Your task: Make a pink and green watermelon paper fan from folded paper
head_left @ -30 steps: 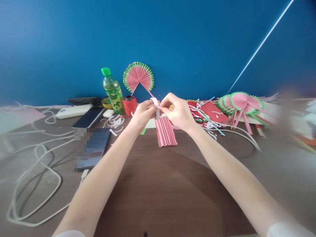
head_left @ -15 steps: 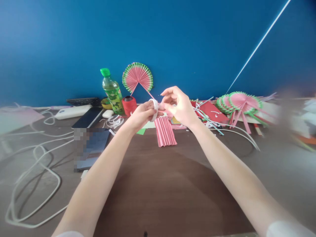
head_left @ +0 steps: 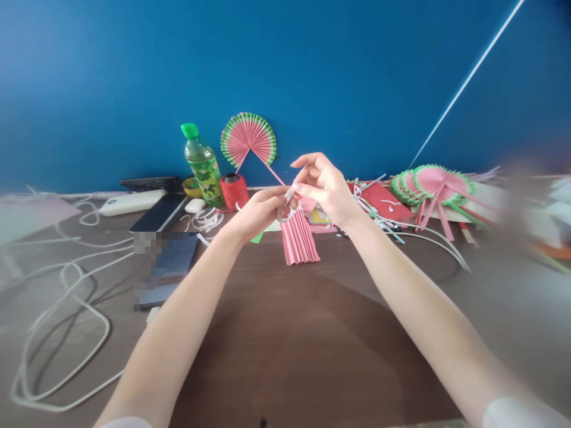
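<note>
My left hand (head_left: 261, 213) is closed round a small roll of white tape (head_left: 282, 217), which is tilted so its ring opening partly shows. The thumb and fingers of my right hand (head_left: 329, 189) pinch a short white end (head_left: 289, 193) at the top of that roll. Its other fingers are curled loosely above. Just below both hands, a pink pleated paper strip (head_left: 301, 244) lies on the table, its far end partly hidden behind the roll and fingers.
Behind my hands a round pink and green paper fan (head_left: 248, 139) leans on the blue wall. A red thread spool (head_left: 234, 191) and a green-capped bottle (head_left: 203, 166) stand left of it. More fans (head_left: 441, 184) lie at right; cables (head_left: 89, 309) and phones (head_left: 158, 213) at left.
The tape roll has turned from upright, edge towards me, to a flatter tilt. A short white end now shows between the fingertips. The pleated paper has stayed in place.
</note>
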A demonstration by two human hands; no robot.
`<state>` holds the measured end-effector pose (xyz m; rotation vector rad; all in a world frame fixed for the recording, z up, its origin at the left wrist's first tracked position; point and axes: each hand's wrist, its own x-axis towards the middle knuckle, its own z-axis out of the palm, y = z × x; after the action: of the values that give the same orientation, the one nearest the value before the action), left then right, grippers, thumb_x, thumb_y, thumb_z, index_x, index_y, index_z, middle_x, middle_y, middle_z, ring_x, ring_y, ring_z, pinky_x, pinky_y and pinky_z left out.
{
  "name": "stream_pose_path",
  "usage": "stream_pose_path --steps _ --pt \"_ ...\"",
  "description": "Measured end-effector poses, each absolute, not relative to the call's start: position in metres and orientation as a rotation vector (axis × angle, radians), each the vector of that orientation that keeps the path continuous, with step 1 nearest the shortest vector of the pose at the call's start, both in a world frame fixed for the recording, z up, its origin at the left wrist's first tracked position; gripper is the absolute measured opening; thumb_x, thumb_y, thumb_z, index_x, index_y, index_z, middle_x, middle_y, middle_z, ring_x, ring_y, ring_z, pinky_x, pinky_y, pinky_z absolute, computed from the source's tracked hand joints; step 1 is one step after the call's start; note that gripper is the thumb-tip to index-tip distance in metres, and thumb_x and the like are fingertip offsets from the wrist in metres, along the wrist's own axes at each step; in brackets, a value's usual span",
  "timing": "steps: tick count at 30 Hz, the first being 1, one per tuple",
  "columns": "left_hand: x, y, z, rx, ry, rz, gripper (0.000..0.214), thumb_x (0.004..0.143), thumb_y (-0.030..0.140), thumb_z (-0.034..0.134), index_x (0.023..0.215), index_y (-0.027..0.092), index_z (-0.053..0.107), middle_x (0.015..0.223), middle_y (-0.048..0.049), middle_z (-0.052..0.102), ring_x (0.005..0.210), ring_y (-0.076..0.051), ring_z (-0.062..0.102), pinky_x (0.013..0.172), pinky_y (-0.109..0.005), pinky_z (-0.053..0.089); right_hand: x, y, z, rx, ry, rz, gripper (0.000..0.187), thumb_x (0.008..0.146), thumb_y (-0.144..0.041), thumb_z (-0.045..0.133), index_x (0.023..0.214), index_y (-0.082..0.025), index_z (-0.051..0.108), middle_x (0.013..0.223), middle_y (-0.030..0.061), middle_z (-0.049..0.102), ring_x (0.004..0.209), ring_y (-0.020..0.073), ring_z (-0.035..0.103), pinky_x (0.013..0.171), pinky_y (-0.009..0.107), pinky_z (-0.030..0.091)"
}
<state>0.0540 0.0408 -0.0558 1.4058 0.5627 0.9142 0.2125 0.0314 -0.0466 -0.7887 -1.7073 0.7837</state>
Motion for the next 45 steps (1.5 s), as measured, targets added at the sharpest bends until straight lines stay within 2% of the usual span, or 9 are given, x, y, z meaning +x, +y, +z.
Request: stream_pose_path --steps 16,22,27,30,32,34,38,41,45 --pt "0.051 0.044 -0.058 1.221 0.506 0.865 0.02 0.073 0.006 0.049 0.087 0.01 0.063 0.062 0.0003 0.041 0.051 -0.006 0.036 0.054 -0.022 0.035 0.213 0.04 -0.053 -0.651 -1.591 1.036 0.026 0.077 -0.026 0.057 0.099 -0.022 0.044 0.069 -0.0045 0.049 0.076 0.0149 0.061 0.069 0.032 0.051" --pt "0.052 0.042 -0.058 1.186 0.5 0.853 0.024 0.072 0.004 0.046 0.088 0.01 0.064 0.061 0.0009 0.04 0.05 -0.005 0.033 0.053 -0.022 0.032 0.217 0.043 -0.053 -0.715 -1.609 0.904 0.02 0.084 -0.033 0.05 0.101 -0.024 0.047 0.074 -0.0014 0.054 0.076 0.015 0.06 0.065 0.031 0.05" --pt "0.053 0.046 -0.061 1.359 0.669 0.86 0.017 0.072 0.007 0.045 0.077 0.012 0.061 0.058 0.0006 0.045 0.051 -0.008 0.037 0.053 -0.023 0.032 0.227 0.046 -0.048 -0.838 -1.637 0.823 0.021 0.085 -0.031 0.047 0.104 -0.025 0.047 0.078 -0.0005 0.055 0.074 0.0143 0.06 0.066 0.032 0.049" --pt "0.044 0.055 -0.067 1.619 1.026 0.996 0.02 0.071 0.008 0.046 0.083 0.015 0.06 0.063 -0.001 0.058 0.053 -0.011 0.046 0.057 -0.023 0.035 0.229 0.047 -0.054 -1.106 -1.64 0.738 0.032 0.082 -0.029 0.049 0.112 -0.022 0.042 0.085 0.0029 0.057 0.07 0.0158 0.06 0.065 0.035 0.049" --pt "0.036 0.061 -0.072 1.725 1.27 1.025 0.02 0.068 0.006 0.048 0.08 0.018 0.058 0.062 -0.0005 0.062 0.053 -0.012 0.052 0.057 -0.023 0.036 0.225 0.046 -0.062 -1.358 -1.718 0.528 0.049 0.077 -0.032 0.057 0.121 -0.02 0.039 0.099 0.0104 0.057 0.074 0.0196 0.06 0.068 0.039 0.048" --pt "0.029 0.066 -0.078 1.805 1.412 0.894 0.016 0.064 0.003 0.049 0.066 0.019 0.052 0.055 -0.0008 0.061 0.05 -0.014 0.053 0.055 -0.023 0.036 0.218 0.042 -0.073 -1.563 -1.88 0.328 0.068 0.07 -0.039 0.066 0.129 -0.019 0.038 0.117 0.0199 0.05 0.081 0.026 0.06 0.07 0.044 0.046" --pt "0.025 0.066 -0.085 2.059 1.686 0.501 0.016 0.062 0.003 0.051 0.057 0.018 0.051 0.051 -0.0037 0.058 0.059 -0.019 0.06 0.063 -0.026 0.041 0.197 0.029 -0.089 -1.768 -2.193 0.15 0.077 0.074 -0.046 0.06 0.139 -0.02 0.029 0.126 0.027 0.042 0.087 0.0325 0.06 0.069 0.044 0.044" --pt "0.028 0.063 -0.085 2.12 1.779 0.326 0.011 0.065 0.007 0.053 0.07 0.013 0.06 0.066 -0.0103 0.065 0.075 -0.024 0.064 0.072 -0.03 0.044 0.186 0.02 -0.093 -1.857 -2.296 0.074 0.081 0.077 -0.041 0.058 0.144 -0.024 0.016 0.13 0.0246 0.039 0.084 0.0296 0.061 0.067 0.039 0.042" --pt "0.031 0.06 -0.082 2.17 1.844 0.147 0.031 0.072 0.014 0.053 0.101 0.007 0.06 0.093 -0.0186 0.067 0.09 -0.028 0.063 0.079 -0.033 0.045 0.182 0.018 -0.092 -1.848 -2.333 0.151 0.087 0.076 -0.032 0.057 0.146 -0.028 0.005 0.13 0.0209 0.038 0.084 0.027 0.06 0.062 0.033 0.041"
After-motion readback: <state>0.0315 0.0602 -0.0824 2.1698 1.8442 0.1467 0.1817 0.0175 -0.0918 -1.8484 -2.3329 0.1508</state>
